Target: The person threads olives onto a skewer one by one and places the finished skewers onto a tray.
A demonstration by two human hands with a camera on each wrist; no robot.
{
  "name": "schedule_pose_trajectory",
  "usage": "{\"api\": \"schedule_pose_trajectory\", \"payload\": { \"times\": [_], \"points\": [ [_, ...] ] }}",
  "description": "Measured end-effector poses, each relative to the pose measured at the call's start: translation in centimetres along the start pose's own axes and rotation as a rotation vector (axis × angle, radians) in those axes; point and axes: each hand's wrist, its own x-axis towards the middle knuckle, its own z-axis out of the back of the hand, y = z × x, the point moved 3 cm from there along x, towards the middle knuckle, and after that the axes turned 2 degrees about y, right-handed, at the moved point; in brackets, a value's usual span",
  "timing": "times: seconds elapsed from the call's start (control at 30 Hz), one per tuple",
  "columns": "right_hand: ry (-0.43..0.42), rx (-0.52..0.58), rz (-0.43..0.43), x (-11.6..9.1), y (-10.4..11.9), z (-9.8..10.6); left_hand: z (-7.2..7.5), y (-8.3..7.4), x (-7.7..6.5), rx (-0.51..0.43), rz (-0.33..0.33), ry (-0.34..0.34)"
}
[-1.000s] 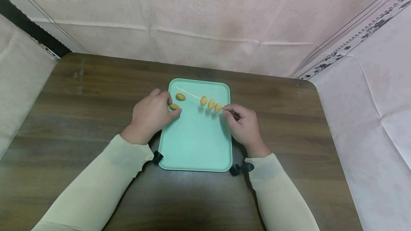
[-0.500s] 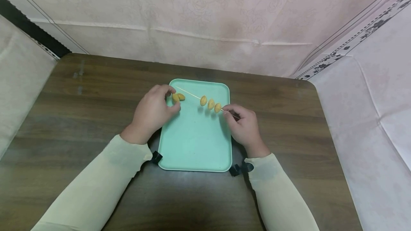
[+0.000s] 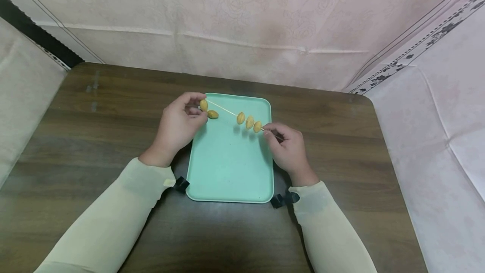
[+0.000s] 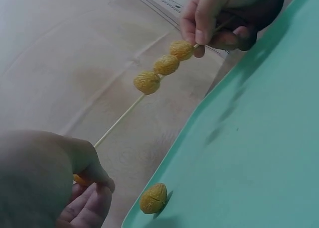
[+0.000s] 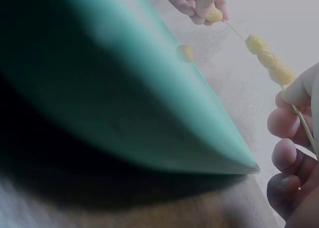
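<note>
My left hand (image 3: 177,122) pinches a wrinkled yellow oval fruit (image 3: 203,105) between thumb and fingers, right at the far tip of a thin skewer (image 3: 221,108). In the left wrist view that fruit is mostly hidden behind the fingers. My right hand (image 3: 289,148) grips the skewer's other end. Three similar fruits (image 4: 166,64) are threaded close together near the right fingertips, held above the tray. A bare stretch of stick runs from them to the left hand. One loose fruit (image 3: 213,114) lies on the green tray (image 3: 231,172), just below the left fingers.
The tray rests on a dark wooden table (image 3: 113,138). A pale patterned cloth (image 3: 235,20) hangs behind, with more cloth at both sides. A black wrist camera (image 3: 181,184) sits by the left cuff, another camera (image 3: 278,200) by the right.
My left hand has lifted a fruit from the tray's left edge, moved it up and away, and brought it to the skewer tip. The right hand and skewer have barely moved.
</note>
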Motion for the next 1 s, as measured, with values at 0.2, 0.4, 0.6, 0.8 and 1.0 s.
{"api": "schedule_pose_trajectory", "payload": {
  "times": [0.2,0.4,0.6,0.8,1.0],
  "points": [
    [0.005,0.011,0.001,-0.02,-0.08,-0.01,0.18,0.24,0.34,-0.099,0.01,-0.025],
    [0.01,0.022,0.017,-0.04,-0.1,-0.04,0.33,0.12,0.28,-0.123,0.022,-0.04],
    [0.019,0.023,0.026,-0.07,-0.12,-0.06,0.3,0.07,0.24,-0.135,0.022,-0.05],
    [0.033,0.026,0.045,-0.07,-0.12,-0.11,0.33,0.19,0.13,-0.144,0.01,-0.074],
    [0.029,0.052,0.078,-0.08,-0.17,-0.16,0.29,0.32,0.09,-0.155,-0.057,-0.106]
  ]
}}
